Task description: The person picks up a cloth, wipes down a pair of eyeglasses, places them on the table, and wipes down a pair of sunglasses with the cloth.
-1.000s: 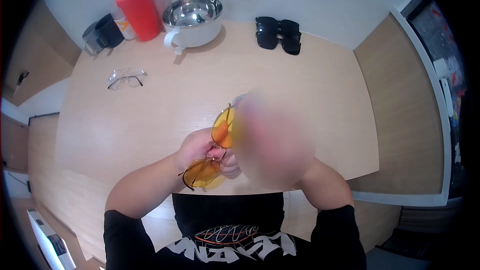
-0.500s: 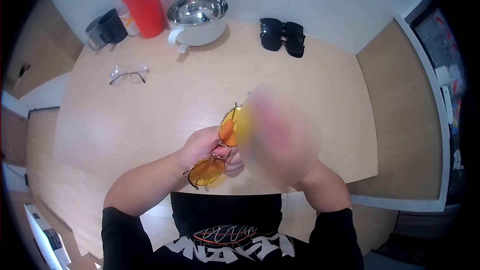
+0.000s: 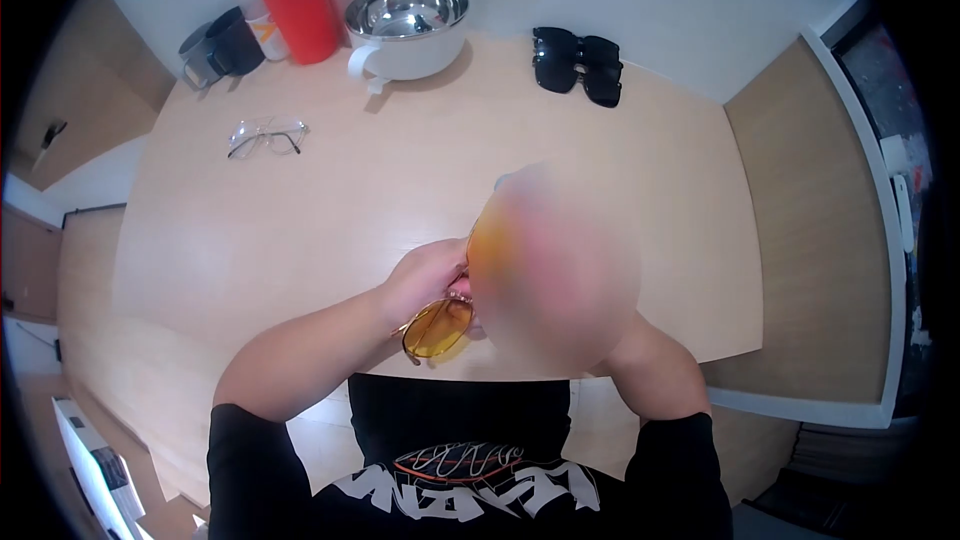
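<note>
Yellow-tinted sunglasses (image 3: 437,329) with a thin gold frame are tilted near the table's front edge. My left hand (image 3: 432,278) is closed around their middle, with one lens below the fingers and the other partly lost in a blurred patch. That round blur covers my right hand (image 3: 560,280) almost wholly, so its fingers and anything in them cannot be made out. The right forearm comes out of the blur at the lower right, close beside the sunglasses. A small bluish-grey bit shows at the blur's upper left edge.
Clear eyeglasses (image 3: 267,138) lie at the left of the wooden table (image 3: 240,240). Dark sunglasses (image 3: 577,67) rest at the back right. A white-handled steel bowl (image 3: 408,45), a red jug (image 3: 300,5) and dark mugs (image 3: 236,42) stand along the back. A panel (image 3: 815,190) borders the right.
My left hand and the yellow sunglasses have shifted right, toward the blurred right hand. More of the upper lens is now hidden by the blur. The camera view has shifted slightly.
</note>
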A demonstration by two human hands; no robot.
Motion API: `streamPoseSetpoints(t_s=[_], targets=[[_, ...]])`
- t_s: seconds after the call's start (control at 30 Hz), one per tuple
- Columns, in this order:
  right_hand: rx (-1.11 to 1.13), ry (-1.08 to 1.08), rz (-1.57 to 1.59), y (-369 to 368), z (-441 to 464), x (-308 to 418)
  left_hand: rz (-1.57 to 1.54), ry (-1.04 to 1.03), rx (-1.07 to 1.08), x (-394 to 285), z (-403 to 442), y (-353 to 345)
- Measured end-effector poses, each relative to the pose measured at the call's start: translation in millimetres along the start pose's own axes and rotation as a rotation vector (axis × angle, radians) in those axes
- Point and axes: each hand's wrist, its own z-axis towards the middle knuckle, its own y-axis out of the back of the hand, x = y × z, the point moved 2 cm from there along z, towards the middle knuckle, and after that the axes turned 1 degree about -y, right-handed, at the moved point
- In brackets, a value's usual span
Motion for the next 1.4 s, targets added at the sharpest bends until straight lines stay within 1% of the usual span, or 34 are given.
streamPoseSetpoints(t_s=[0.07, 0.13, 0.17, 0.23, 0.27, 0.33, 0.4, 0.5, 0.6, 0.7, 0.8, 0.9, 0.93, 1.0, 1.03, 1.1, 1.13, 1.2, 1.23, 1.33, 1.4], targets=[[0.018, 0.075, -0.046, -3.8, 2.4, 6.6, 0.088, 0.000, -0.108, -3.7, 1.1, -0.3], [0.012, 0.211, -0.130, 1.7, 13.5, 20.5, 0.042, 0.007, -0.200, -7.9, -1.4, -8.4], [0.002, 0.298, -0.177, 9.3, 23.7, 32.4, -0.050, 0.013, -0.239, -11.0, -3.7, -15.6], [0.019, 0.395, -0.227, 11.0, 26.3, 37.5, -0.170, 0.030, -0.322, -10.7, -4.4, -16.2], [0.047, 0.406, -0.230, 7.8, 22.2, 32.5, -0.198, 0.040, -0.364, -9.0, -2.0, -11.5], [0.088, 0.415, -0.246, 7.6, 20.8, 33.5, -0.219, 0.044, -0.303, -6.8, -1.7, -7.0], [0.116, 0.411, -0.267, 13.4, 24.9, 41.2, -0.205, 0.035, -0.097, -7.1, -5.9, -6.5], [0.111, 0.414, -0.254, 14.2, 25.3, 43.1, -0.280, 0.055, -0.122, -12.2, -9.4, -14.0], [0.146, 0.382, -0.226, 18.3, 25.1, 38.5, -0.419, 0.074, 0.275, -10.2, -7.8, -2.6], [0.136, 0.370, -0.207, 23.2, 24.4, 28.1, -0.377, 0.048, 0.267, -13.5, -10.8, -6.6], [0.100, 0.333, -0.205, 30.5, 27.2, 22.1, -0.380, -0.048, 0.492, -11.6, -6.9, -2.8], [-0.038, 0.155, -0.069, 24.7, 25.3, 17.2, -0.318, -0.057, 0.409, -11.5, -11.3, -6.1], [0.020, 0.092, -0.007, 25.8, 25.9, 19.0, -0.342, -0.055, 0.415, -11.5, -11.0, -5.6], [-0.013, 0.079, 0.164, 10.3, 23.7, 14.2, -0.394, -0.049, 0.426, -11.6, -10.0, -3.8], [-0.029, 0.075, 0.251, 4.6, 22.7, 12.5, -0.397, -0.051, 0.390, -11.6, -10.4, -3.6], [0.037, 0.068, 0.271, 3.0, 20.0, 14.5, -0.399, -0.058, 0.319, -13.7, -11.6, -4.9], [0.069, 0.066, 0.281, 3.1, 19.3, 15.7, -0.430, -0.028, 0.296, -12.9, -12.4, -4.4], [0.238, 0.113, 0.224, 4.8, 19.0, 17.9, -0.488, 0.029, 0.252, -11.3, -13.1, -2.8], [0.322, 0.137, 0.196, 6.4, 19.3, 18.7, -0.469, 0.031, 0.272, -12.0, -12.9, -3.0], [0.291, 0.167, 0.008, 16.5, 22.5, 18.4, -0.412, 0.022, 0.337, -13.5, -11.8, -4.4], [0.120, 0.127, -0.007, 18.8, 23.6, 15.0, -0.379, -0.003, 0.388, -12.9, -11.9, -6.5]])
